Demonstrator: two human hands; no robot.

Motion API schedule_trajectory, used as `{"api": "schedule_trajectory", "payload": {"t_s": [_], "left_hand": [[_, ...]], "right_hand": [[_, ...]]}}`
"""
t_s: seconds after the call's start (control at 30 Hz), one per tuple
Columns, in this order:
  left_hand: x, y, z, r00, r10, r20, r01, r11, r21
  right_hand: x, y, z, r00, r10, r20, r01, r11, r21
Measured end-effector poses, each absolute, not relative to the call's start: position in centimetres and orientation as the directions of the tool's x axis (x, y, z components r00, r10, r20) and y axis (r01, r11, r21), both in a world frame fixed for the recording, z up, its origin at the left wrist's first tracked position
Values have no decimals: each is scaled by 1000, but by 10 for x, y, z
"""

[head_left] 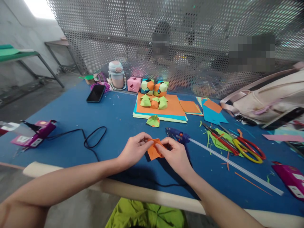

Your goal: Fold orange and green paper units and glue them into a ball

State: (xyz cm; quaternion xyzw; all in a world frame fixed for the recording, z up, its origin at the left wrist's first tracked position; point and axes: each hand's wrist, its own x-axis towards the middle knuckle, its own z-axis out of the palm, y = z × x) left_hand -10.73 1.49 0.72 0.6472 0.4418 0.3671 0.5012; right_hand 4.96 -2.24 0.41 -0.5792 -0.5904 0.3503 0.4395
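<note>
Paper piece [155, 152], orange and creased, pinched by left hand [135, 148] and right hand [177, 154] above near side of table [68, 117]. Apparently done: patterned balls [147, 86] at back, folded units [145, 101] on stacked sheets [174, 107]. Seemingly unfinished: this one.

The folded piece [154, 154] is matt, creased paper; the glue stick [235, 165], cloudy plastic; the scissor handles [238, 146], smooth plastic. The phone [96, 93] looks glossy, the tabletop [118, 129] matt, the bag [254, 95] soft cloth, the partition [114, 22] perforated metal.
</note>
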Motion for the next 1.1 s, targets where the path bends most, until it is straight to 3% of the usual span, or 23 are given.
{"api": "schedule_trajectory", "payload": {"t_s": [0.13,0.4,0.6,0.8,0.93,1.03,1.1], "left_hand": [[-108,16,7,353,935,40,226,-127,966],[-107,17,15,356,932,-75,153,21,988],[-108,19,16,368,925,-95,120,53,991],[-110,19,11,413,910,-41,153,-25,988],[-111,19,10,469,883,-5,243,-124,962],[-111,18,12,495,869,18,297,-188,936],[-111,17,14,510,859,31,336,-232,913]], "right_hand": [[50,-22,6,61,989,134,334,107,-937],[49,-23,4,50,967,249,371,213,-904],[52,-24,3,-137,873,468,529,464,-710],[54,-27,4,-274,793,544,611,580,-539],[53,-27,11,-161,881,446,536,457,-710],[54,-24,15,-23,975,221,413,210,-886],[56,-21,15,-11,996,89,344,87,-935]]}}
